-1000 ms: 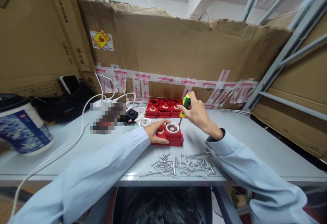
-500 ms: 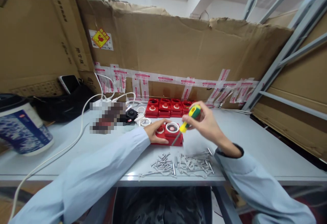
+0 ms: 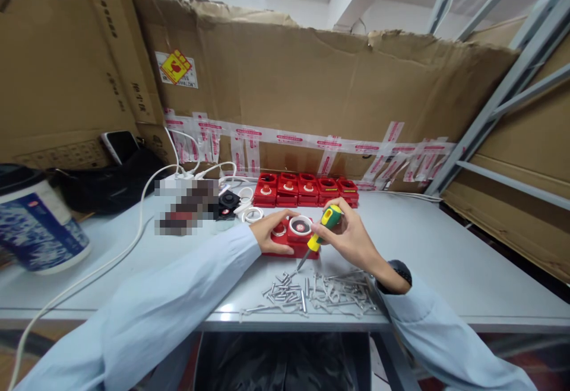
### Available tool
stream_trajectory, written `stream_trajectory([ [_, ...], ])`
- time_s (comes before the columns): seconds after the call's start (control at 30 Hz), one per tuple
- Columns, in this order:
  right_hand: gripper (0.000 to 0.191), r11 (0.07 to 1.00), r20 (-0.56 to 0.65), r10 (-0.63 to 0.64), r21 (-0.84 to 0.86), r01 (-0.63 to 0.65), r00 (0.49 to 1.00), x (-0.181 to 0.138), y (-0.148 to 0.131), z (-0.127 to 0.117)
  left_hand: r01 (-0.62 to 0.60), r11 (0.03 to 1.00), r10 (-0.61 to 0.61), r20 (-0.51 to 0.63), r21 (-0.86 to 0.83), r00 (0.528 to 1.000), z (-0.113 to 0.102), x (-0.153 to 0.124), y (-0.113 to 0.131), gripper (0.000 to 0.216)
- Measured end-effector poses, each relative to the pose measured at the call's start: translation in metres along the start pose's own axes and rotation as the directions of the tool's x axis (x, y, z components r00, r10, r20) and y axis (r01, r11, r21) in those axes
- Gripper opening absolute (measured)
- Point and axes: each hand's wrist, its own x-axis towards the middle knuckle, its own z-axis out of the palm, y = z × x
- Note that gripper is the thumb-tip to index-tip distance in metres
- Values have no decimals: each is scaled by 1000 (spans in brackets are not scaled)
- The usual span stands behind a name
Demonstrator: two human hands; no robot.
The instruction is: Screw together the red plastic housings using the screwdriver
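My left hand (image 3: 267, 235) is closed over the left side of a red plastic unit (image 3: 295, 237) with a white ring on top, pressing it onto the grey table (image 3: 445, 260). My right hand (image 3: 350, 235) grips a screwdriver (image 3: 321, 228) with a green and yellow handle. Its shaft slants down to the left, and the tip touches a pile of several silver screws (image 3: 312, 290) near the table's front edge.
A row of red units (image 3: 307, 189) lines the back by a taped cardboard wall (image 3: 312, 94). Black parts and white rings (image 3: 240, 204) lie to its left. White cables (image 3: 111, 254), a black bag (image 3: 111, 183) and a blue-white tub (image 3: 35, 224) are at the left.
My right hand has swung the screwdriver from upright beside the red unit down and toward me, so its tip is now in the screws. My left hand has stayed on the unit.
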Motion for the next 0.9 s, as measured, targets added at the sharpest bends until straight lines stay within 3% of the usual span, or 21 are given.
stream_trajectory([
  [0.53,38,999,-38,-14,38,16,999,-1,-11,-5,15,1000,-15,4,3,1000,0,-1,-1,75],
  [0.9,43,985,-34,20,175,-13,999,0,-20,-9,41,999,-41,-2,9,999,-1,-3,6,74],
])
